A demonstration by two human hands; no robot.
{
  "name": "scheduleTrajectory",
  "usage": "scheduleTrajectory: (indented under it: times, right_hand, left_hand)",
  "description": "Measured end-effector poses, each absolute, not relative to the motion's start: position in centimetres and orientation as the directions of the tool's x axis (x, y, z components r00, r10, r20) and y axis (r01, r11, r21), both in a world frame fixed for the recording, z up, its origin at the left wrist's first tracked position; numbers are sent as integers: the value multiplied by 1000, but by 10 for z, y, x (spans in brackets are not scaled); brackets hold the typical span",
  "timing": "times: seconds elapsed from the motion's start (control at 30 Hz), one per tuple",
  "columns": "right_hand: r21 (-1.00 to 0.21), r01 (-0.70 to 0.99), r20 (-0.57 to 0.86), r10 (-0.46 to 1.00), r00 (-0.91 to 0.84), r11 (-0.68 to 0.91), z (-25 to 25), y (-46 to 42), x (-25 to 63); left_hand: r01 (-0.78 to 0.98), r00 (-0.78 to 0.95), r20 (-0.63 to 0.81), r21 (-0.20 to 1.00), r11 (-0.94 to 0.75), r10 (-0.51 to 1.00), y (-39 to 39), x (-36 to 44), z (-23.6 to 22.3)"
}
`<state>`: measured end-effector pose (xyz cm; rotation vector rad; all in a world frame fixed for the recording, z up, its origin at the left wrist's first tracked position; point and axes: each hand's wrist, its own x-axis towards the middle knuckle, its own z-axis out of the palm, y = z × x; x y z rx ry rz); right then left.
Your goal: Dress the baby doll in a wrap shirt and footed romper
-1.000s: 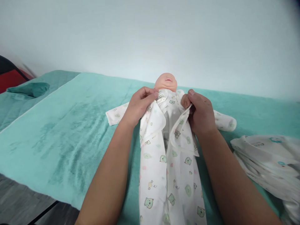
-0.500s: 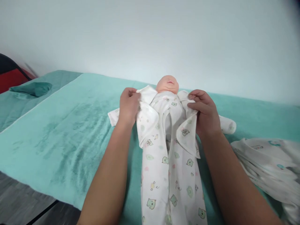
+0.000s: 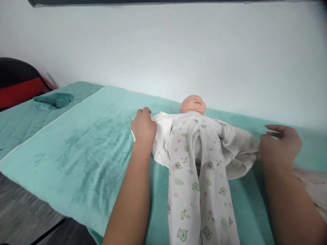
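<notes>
A baby doll lies on its back, its head toward the wall. White printed baby pants cover its front and legs, with an open slit at the crotch. A white baby jacket is spread open beneath it to both sides. My left hand is closed on the jacket's edge by the doll's shoulder, at the left of the view. Out to the right, my right hand is closed at the end of the jacket's stretched sleeve; motion blurs the fingertips there.
The doll lies on a teal plush cover. Light folded cloth sits at the right edge, partly behind my right forearm. A dark green pouch-like item lies far left, near a red and black chair. A white wall rises behind.
My right hand has moved from the doll's chest out to the right, and the jacket's side is now pulled open with it. The view has tilted upward slightly.
</notes>
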<state>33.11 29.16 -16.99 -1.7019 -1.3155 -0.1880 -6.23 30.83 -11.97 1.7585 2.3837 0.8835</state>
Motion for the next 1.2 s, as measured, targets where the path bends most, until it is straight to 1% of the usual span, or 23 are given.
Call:
scheduleTrajectory:
  times: [0.03,0.07,0.1,0.13,0.2,0.23,0.3,0.33,0.4,0.47,0.53,0.57,0.63,0.7,0.77,0.83,0.93,1.0,1.1,1.2]
  right_hand:
    - [-544,839,655,622,430,-6,-162,287,313]
    - [-500,865,725,563,396,35,-153,282,291]
    - [-461,879,757,571,316,124,-143,278,268]
    - [-463,853,767,592,248,242,-134,274,246]
    - [-499,761,670,741,36,415,-120,274,206]
    - [-480,744,627,775,-81,465,-114,277,190]
    - [-391,766,471,826,-311,511,-107,292,162]
    - [-329,783,377,833,-404,528,-103,303,150]
    - [-213,809,175,836,-520,548,-95,326,128]
    - [-127,819,-58,820,-569,560,-86,348,108]
    - [-87,835,-243,802,-546,543,-78,362,93]
    - [-78,839,-304,789,-535,539,-76,367,89]
    - [-70,827,-358,760,-543,558,-77,371,85]
    - [-73,804,-341,743,-576,590,-82,371,86]
    - [-70,806,-290,761,-580,588,-87,371,89]
    - [-71,817,-251,783,-570,572,-87,373,95]
    - [-86,814,-197,791,-579,574,-75,373,113]
    - [-95,826,-130,816,-563,555,-64,371,132]
    - [-85,886,-19,888,-459,456,-52,365,162]
    - [-89,924,35,929,-369,371,-52,359,182]
  left_hand:
    - [871,-342,311,459,175,887,308,-59,-119]
    - [882,-317,343,450,142,884,307,-55,-118]
    - [893,-273,379,443,86,884,307,-51,-118]
    - [901,-204,414,433,5,887,307,-47,-120]
    - [900,-28,453,399,-174,891,308,-39,-125]
    - [896,46,443,379,-233,895,309,-36,-129]
    - [902,118,369,349,-255,922,311,-32,-136]
    - [911,114,318,345,-227,941,312,-32,-139]
    - [924,64,228,354,-144,971,315,-34,-141]
    - [923,13,185,375,-83,983,317,-37,-141]
    - [917,-35,174,397,-37,984,320,-40,-140]
    - [913,-55,175,406,-21,983,321,-41,-140]
    - [905,-90,173,425,8,981,324,-43,-140]
    - [898,-108,173,440,21,979,325,-45,-141]
    - [884,-111,190,467,10,975,324,-46,-141]
    - [851,-130,254,524,-23,958,321,-47,-140]
    - [775,-191,401,622,-114,896,317,-50,-136]
    - [733,-233,441,666,-142,867,316,-53,-135]
    - [702,-274,376,707,-83,885,317,-57,-136]
    - [732,-243,259,681,2,935,319,-60,-139]
